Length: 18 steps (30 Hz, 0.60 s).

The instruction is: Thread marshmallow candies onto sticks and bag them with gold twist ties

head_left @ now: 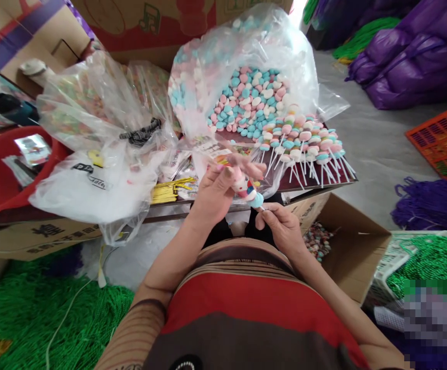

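Observation:
A candy skewer [254,199], with pink, white and blue pieces on a white stick, is held tilted in front of my belly. Clear film with a printed cartoon picture seems to cover its upper part. My left hand [216,191] grips the upper end between thumb and fingers. Lower down, my right hand [283,222] pinches the stick just below the blue piece. Just beyond my hands, several finished-looking candy skewers [304,139] lie heaped at the table's right edge. Yellow twist ties [169,190] lie left of my left hand, near some printed plastic bags [177,164].
A big clear bag [292,51] of loose pink, white and blue candies stands at the back. On the left are a red basin [59,154] and a white plastic bag [95,180]. An open cardboard box [356,246] sits on the floor at right, beside a white crate [381,262].

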Each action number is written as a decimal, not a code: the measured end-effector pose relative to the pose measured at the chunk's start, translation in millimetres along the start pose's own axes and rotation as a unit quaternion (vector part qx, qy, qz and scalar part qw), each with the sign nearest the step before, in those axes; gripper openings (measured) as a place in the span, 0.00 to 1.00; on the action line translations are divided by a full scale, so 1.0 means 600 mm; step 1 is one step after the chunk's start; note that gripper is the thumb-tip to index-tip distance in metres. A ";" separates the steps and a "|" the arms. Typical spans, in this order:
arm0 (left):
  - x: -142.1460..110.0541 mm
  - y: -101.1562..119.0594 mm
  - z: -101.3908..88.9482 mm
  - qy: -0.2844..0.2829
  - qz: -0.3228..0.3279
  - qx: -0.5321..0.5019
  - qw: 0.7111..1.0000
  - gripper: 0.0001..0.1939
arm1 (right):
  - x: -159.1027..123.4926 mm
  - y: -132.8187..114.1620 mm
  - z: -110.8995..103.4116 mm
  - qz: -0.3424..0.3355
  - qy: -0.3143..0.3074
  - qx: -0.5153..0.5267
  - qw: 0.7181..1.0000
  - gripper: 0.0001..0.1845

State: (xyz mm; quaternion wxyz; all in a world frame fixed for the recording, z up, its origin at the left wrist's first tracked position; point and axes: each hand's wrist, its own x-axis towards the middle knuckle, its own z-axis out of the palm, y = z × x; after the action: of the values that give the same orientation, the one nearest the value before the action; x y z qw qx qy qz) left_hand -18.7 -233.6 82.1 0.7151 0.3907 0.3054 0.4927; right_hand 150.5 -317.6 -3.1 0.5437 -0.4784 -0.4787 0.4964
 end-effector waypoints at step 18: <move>0.002 -0.011 -0.006 -0.014 0.089 -0.024 0.996 0.36 | 0.000 -0.015 0.023 0.099 -0.055 0.132 0.985 0.23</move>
State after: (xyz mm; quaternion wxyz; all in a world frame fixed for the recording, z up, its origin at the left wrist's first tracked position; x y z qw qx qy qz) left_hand -18.1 -232.8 74.5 0.6819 0.4058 0.2477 0.5559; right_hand 137.4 -317.6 6.8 0.5235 -0.4194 -0.3882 0.6320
